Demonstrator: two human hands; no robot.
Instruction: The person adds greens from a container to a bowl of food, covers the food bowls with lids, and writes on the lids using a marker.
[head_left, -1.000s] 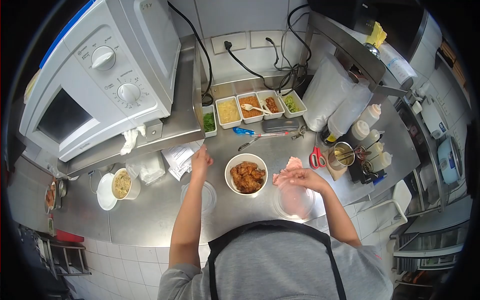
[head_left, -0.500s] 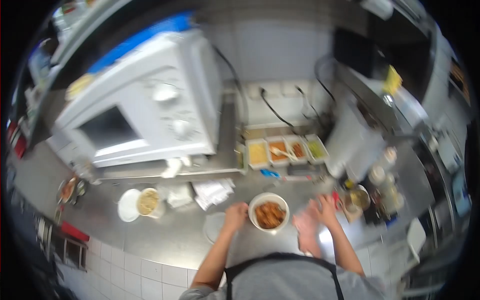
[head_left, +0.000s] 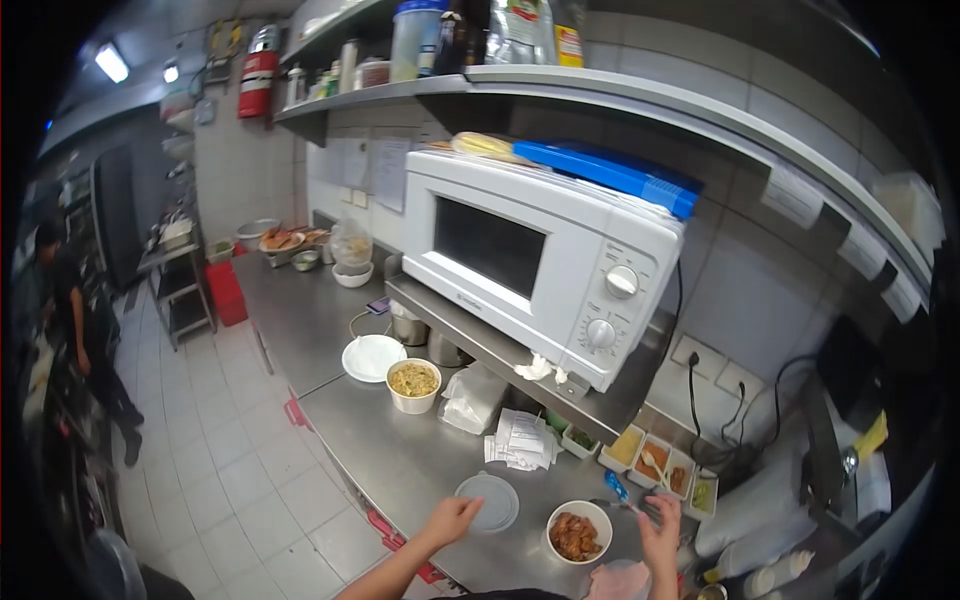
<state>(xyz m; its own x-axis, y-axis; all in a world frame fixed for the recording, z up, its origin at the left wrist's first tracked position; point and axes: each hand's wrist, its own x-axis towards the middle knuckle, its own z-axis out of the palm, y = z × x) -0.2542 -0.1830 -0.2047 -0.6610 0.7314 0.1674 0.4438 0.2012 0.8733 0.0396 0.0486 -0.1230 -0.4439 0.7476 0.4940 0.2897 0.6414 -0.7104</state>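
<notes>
A white bowl of browned fried pieces (head_left: pixel 577 536) stands on the steel counter between my hands. My left hand (head_left: pixel 455 518) is closed, held over the left edge of a clear round lid (head_left: pixel 490 503); whether its curled fingers hold anything is hidden. To the right of the bowl, my right hand (head_left: pixel 660 520) is raised with fingers bent and apart, nothing visible in it. Below it, near the counter's front, lies a pink crumpled sheet (head_left: pixel 617 580). Small white tubs of toppings (head_left: pixel 653 459) sit behind my right hand, with a blue object (head_left: pixel 616 486) in front of them.
A white microwave (head_left: pixel 540 255) sits on a raised shelf. Left of the papers (head_left: pixel 522 440) are a plastic bag (head_left: pixel 472 398), a filled tub (head_left: pixel 413 385) and a white lid (head_left: pixel 372 357). A person in dark clothes (head_left: pixel 85 330) stands far left. Bottles (head_left: pixel 780 574) stand lower right.
The view has swung left and up, showing the shelves, the aisle and the person. My right hand has left the pink sheet, and my left hand has moved from the bowl's side to the clear lid.
</notes>
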